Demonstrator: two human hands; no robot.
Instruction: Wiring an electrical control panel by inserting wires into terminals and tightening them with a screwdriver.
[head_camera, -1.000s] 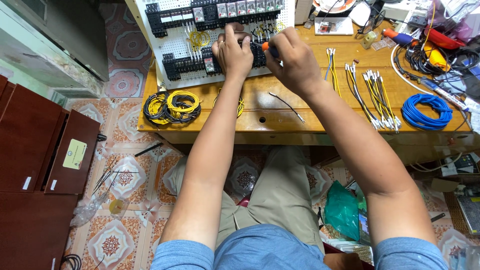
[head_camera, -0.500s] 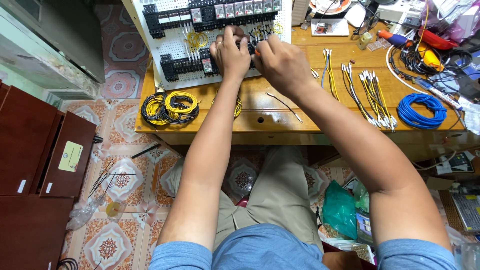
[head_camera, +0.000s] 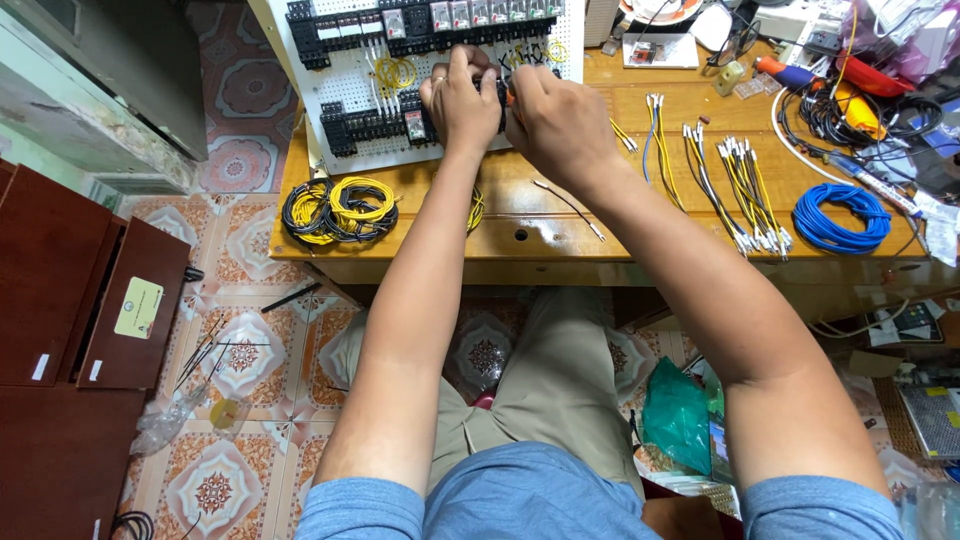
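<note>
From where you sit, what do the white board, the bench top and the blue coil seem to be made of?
White board: probably painted metal or plastic, matte, with a regular grid of small holes.
Bench top: wood, glossy varnish, visible grain and warm honey colour.
Blue coil: wire in smooth plastic-looking insulation, wound in loose loops.

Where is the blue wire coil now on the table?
In the head view, the blue wire coil lies on the right side of the wooden table, just right of the cut wires and far from both hands.
</note>
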